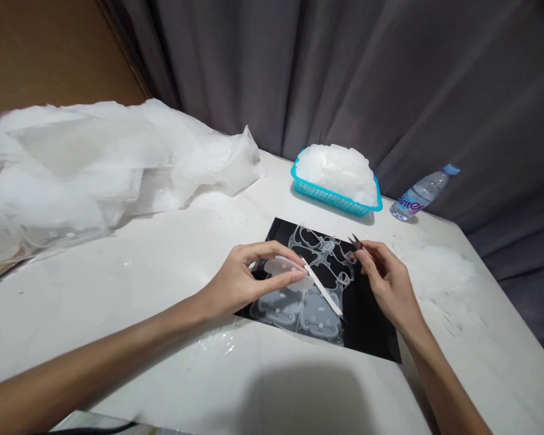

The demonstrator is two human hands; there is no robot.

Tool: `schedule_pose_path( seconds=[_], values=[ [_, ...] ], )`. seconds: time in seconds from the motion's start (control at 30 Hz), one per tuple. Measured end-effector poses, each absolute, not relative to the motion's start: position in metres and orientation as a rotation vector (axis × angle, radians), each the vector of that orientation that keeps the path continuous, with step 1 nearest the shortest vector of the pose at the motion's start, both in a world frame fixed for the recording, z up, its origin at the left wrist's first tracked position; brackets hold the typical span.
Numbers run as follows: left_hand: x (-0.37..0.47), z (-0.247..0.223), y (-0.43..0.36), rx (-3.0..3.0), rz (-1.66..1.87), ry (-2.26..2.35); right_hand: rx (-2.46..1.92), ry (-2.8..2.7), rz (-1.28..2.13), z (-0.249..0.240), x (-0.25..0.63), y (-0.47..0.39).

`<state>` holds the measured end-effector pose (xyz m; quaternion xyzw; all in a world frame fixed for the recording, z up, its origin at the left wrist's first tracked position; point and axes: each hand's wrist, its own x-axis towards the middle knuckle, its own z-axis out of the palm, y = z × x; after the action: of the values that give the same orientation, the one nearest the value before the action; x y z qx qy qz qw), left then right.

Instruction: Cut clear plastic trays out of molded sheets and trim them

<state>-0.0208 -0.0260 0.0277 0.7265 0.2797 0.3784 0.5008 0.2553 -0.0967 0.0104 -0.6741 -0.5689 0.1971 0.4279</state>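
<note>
My left hand [258, 272] pinches a thin, rounded translucent plastic piece [283, 266] between thumb and fingers, above a black mat [372, 326]. My right hand [387, 281] is closed round a small metal tool with two pointed tips [355, 241]; its handle is hidden in my fingers. On the mat lies a clear plastic sheet [321, 314] with rounded cut shapes in it. Beyond it a clear leftover frame [326, 244] with curved openings spreads near my right hand. A slim white stick-like tool [324, 287] with a dark end lies slantwise across the sheet.
A turquoise basket [330, 196] heaped with white translucent pieces [338, 172] stands at the back. Right of it is a water bottle [419, 193]. A large crumpled pile of white plastic [95, 157] covers the table's left side. Grey curtains [344, 78] hang behind.
</note>
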Motion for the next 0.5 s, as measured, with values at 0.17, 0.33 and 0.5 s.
schedule_pose_path(
  seconds=[0.17, 0.33, 0.5],
  values=[
    [-0.019, 0.027, -0.027, 1.733, 0.941, 0.672, -1.472, -1.371, 0.774, 0.031, 0.219, -0.111],
    [-0.018, 0.028, -0.029, 1.657, 0.915, 0.658, -1.379, -1.457, 0.829, 0.034, 0.203, -0.119],
    [-0.018, 0.027, -0.031, 1.602, 0.926, 0.652, -1.333, -1.532, 0.804, 0.038, 0.197, -0.122]
  ],
)
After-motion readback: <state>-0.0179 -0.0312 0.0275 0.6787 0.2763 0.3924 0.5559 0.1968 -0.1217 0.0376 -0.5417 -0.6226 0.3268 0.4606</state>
